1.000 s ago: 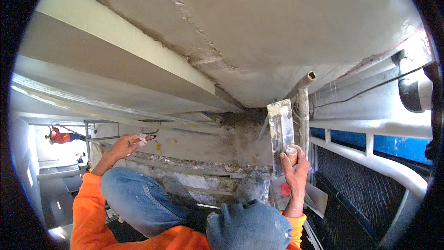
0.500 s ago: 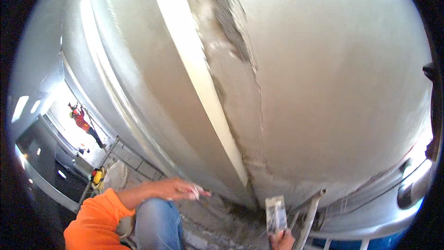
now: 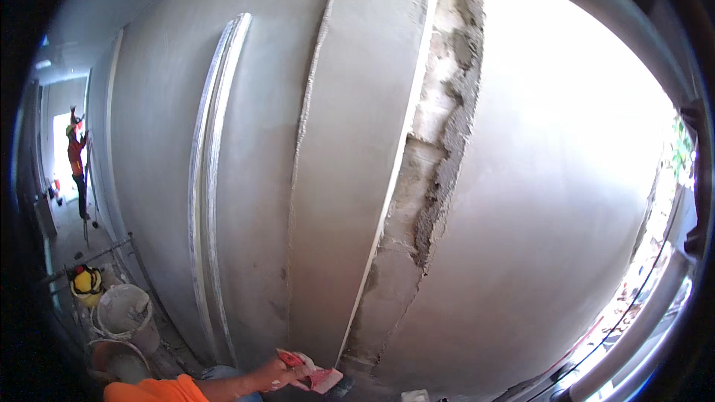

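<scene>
Low in the view, my left hand (image 3: 279, 374) reaches in from an orange sleeve (image 3: 160, 389). Its fingers are closed round a red hand float (image 3: 325, 380), which is smeared with pale plaster. A dark patch lies just beyond the tool, near the foot of the wall. The top of a pale flat blade (image 3: 415, 396) pokes in at the bottom edge; my right hand is below the view. In front of me, a long pale straightedge (image 3: 387, 201) runs up the wall beside a rough, unplastered strip (image 3: 417, 179) with crumbly mortar along its right side.
Grey plastered wall (image 3: 521, 253) curves across the view, with a metal profile (image 3: 205, 164) standing against it. At lower left are a plaster-caked bucket (image 3: 125, 313), another bucket (image 3: 119, 363) and a yellow helmet (image 3: 86, 283). Far left, a person (image 3: 77, 160) stands by the wall. Pipes (image 3: 633, 342) run at right.
My view has tilted up and levelled, so more wall shows. My left hand sits lower in the picture, with the red tool clearer. My right hand has dropped out of view, leaving only the blade's top.
</scene>
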The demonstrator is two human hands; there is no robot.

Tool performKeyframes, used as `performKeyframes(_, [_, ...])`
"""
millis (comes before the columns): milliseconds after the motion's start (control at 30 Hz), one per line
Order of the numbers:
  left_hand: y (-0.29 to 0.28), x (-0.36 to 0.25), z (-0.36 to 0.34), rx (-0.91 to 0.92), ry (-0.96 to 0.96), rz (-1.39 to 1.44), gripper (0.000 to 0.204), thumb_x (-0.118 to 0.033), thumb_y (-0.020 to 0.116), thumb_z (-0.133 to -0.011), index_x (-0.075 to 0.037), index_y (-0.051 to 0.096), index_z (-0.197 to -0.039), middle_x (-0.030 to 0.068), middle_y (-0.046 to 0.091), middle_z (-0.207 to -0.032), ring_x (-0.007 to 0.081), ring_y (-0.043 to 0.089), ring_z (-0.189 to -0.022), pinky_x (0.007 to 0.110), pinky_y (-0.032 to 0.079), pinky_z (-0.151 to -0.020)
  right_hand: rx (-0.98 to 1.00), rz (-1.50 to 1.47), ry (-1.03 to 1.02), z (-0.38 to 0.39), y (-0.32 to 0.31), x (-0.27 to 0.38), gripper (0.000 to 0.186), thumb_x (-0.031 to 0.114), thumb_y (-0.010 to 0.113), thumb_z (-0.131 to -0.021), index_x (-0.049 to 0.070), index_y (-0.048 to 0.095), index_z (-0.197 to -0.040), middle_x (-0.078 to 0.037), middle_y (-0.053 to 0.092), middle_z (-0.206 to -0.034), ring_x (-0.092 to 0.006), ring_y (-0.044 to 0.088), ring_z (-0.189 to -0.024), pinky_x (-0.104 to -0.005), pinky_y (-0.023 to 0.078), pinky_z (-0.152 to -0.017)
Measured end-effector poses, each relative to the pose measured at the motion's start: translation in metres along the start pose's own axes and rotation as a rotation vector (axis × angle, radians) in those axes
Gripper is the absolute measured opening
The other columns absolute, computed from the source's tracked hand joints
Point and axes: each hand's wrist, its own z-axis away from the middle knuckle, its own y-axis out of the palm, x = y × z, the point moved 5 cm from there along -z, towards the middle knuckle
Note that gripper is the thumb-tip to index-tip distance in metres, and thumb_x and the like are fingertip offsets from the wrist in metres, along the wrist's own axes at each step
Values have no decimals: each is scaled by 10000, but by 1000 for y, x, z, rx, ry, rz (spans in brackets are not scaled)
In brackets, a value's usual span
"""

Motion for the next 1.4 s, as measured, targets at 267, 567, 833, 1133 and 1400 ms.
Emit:
performKeyframes(267, [-61, -53, 45, -159, 299, 498, 209, -215, 695, -1030, -74, 618, -1163, 190, 683, -1264, 401, 695, -1175, 662, 590, -973, -436, 3, -378, -3, -76, 124, 295, 258, 770, -847, 34, 712, -1030, -250, 708, -865, -440, 698, -819, -497, 554, -755])
performKeyframes(567, [-180, -138, 284, -1059, 357, -650, 248, -222, 779, -975, -22, 741, -1116, 30, 741, -941, 123, 667, -837, 308, 545, -795, -379, -379, -240, -61, 6, 135, 214, 217, 777, -905, 54, 693, -1017, -120, 674, -770, -335, 634, -644, -445, 553, -615])
performKeyframes(833, [-210, -68, 387, -1084, -199, -1215, 272, -253, 766, -946, -23, 740, -1088, 195, 734, -898, 324, 695, -793, 418, 531, -774, -280, -126, -869, -20, 61, 183, 174, 122, 754, -889, 18, 670, -1000, -86, 651, -830, -169, 608, -642, -328, 509, -595])
performKeyframes(1133, [-287, 100, 472, -1297, -358, -1167, 351, -306, 702, -984, 6, 741, -1139, 208, 775, -1024, 406, 740, -979, 482, 552, -865, -448, -252, -599, -21, 58, 148, 250, 151, 786, -881, 1, 662, -1038, -84, 686, -858, -188, 650, -718, -345, 552, -678])
performKeyframes(1400, [-245, 26, 482, -1263, -368, -1217, 372, -262, 654, -1026, 31, 713, -1248, 255, 729, -1210, 417, 703, -1096, 474, 528, -968, -650, -445, -401, -18, 30, 145, 235, 138, 737, -968, -5, 615, -1108, -67, 646, -799, -120, 584, -629, -278, 483, -559])
